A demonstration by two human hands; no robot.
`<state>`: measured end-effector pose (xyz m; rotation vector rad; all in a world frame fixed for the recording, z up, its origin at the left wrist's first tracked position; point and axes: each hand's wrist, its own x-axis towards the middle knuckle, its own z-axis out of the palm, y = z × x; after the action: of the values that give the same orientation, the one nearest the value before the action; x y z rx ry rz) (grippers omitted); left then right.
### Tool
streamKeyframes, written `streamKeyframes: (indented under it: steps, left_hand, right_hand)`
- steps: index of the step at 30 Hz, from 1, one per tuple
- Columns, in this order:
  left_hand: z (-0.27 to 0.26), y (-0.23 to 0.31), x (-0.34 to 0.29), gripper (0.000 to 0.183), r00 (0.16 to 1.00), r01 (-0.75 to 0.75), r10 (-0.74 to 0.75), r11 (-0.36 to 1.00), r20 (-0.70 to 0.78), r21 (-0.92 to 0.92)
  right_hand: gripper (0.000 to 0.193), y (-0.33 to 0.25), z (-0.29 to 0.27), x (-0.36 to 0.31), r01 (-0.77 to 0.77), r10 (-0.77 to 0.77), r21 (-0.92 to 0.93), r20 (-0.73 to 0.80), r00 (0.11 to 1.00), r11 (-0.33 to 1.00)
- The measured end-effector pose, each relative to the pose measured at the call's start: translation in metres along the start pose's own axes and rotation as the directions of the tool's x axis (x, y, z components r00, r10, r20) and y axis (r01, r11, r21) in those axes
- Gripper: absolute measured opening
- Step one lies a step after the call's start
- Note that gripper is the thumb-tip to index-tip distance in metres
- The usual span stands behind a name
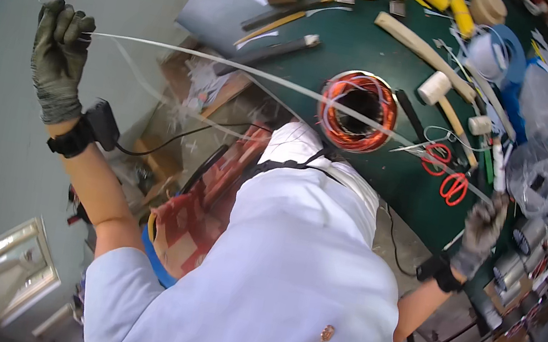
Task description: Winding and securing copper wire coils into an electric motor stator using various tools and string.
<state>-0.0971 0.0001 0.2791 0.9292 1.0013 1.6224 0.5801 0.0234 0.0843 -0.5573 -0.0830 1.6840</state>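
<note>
My left hand point(61, 59), in a grey-green work glove, is raised at the far left, its fingers closed on one end of a long white tape strip point(234, 65). The strip stretches across in front of me to my right hand point(482, 235), also gloved and closed round it near the table's right side. Slack loops of the strip hang below the left hand. Under the taut strip, a round stator with copper-red windings point(387, 110) sits at the near edge of the table. Red-handled scissors point(455, 190) lie by the right hand.
The dark green table point(354, 39) holds white-headed mallets point(435, 88), a long wooden stick point(421, 51), yellow rolls point(463, 16), a blue tape roll point(510, 50) and clear plastic bags point(538, 175). A cardboard box point(217, 100) stands below its left edge, and a black cable point(177, 144) hangs from my left wrist.
</note>
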Motion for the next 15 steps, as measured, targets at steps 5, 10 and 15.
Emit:
streamKeyframes:
  steps: [5,10,15]
  left_hand:
    - [-0.061,0.091,-0.019,0.041,0.989,0.098,-0.128,0.939,0.071,0.330]
    - [-0.042,0.102,0.012,0.068,0.964,0.264,-0.143,0.636,-0.225,0.726]
    - [-0.025,-0.013,0.027,0.049,0.923,0.353,-0.346,0.597,-0.166,0.720]
  right_hand:
    - [0.027,-0.009,0.045,-0.064,-0.040,-0.165,-0.755,-0.194,0.967,0.654]
    - [0.028,-0.004,0.057,-0.070,-0.287,0.121,-0.916,-0.263,0.957,0.280]
    - [0.029,0.041,0.002,-0.082,-0.357,0.193,-0.903,-0.316,0.929,0.239]
